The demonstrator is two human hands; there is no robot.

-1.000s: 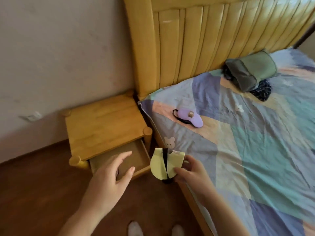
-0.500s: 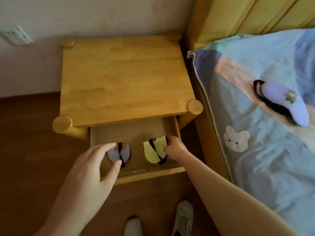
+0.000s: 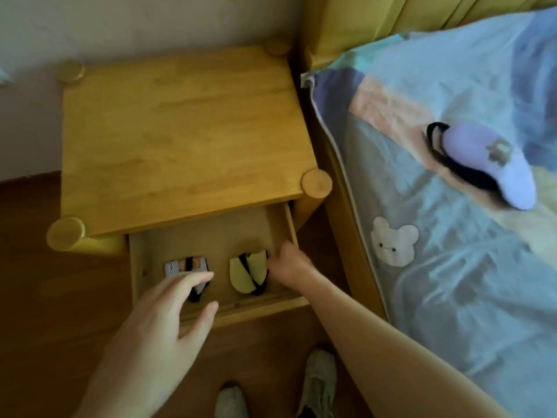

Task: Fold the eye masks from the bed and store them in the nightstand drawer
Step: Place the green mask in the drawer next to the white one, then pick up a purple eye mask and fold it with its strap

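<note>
Step in hand, judged: seating folded yellow eye mask (image 3: pixel 247 272) in nightstand drawer (image 3: pixel 211 233). It lies on drawer floor, R half, strap side up. R hand (image 3: pixel 287 262) touches its R edge; fingers curled, can't tell if pinching or just nudging. Advice: press fold flat, let go w/o dragging strap.

L hand (image 3: pixel 168 315) spread, holding nothing, above drawer front, partly hiding 2nd folded mask (image 3: pixel 188 268) in drawer L half. Purple eye mask (image 3: pixel 485 164) unfolded on bed (image 3: pixel 452 282), well R of drawer. Drawer rear hidden under nightstand top.
</note>
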